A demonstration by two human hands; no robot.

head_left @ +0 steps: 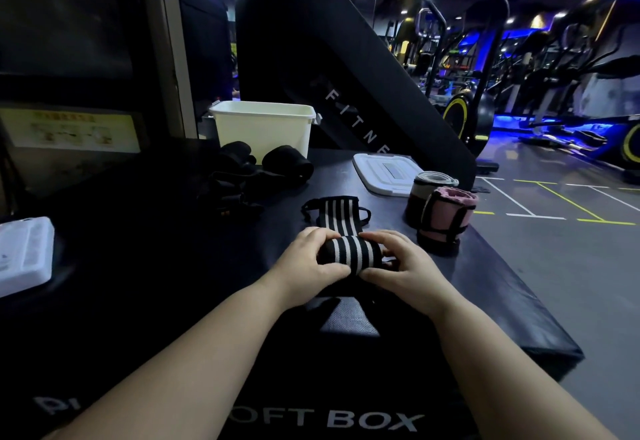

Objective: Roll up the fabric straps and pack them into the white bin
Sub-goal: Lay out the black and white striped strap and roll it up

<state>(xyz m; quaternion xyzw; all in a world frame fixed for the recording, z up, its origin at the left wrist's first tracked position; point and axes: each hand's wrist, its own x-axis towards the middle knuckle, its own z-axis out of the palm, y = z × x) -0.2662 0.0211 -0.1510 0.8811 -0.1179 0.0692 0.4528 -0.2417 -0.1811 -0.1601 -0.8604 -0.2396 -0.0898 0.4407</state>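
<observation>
The left hand (pixel 306 259) and right hand (pixel 407 266) clasp the ends of the half-rolled striped strap (pixel 349 248) mid soft box (pixel 485 301) — rolling is the step in hand. Next, wind up the flat tail, then carry it to the white bin (pixel 263 128) at the far edge.

black soft box (pixel 485 301) | on it: white bin (pixel 263 131), lid (pixel 382 173), black straps (pixel 249 171), striped strap (pixel 341 211), rolled straps (pixel 446 216), white case (pixel 24 252)
</observation>
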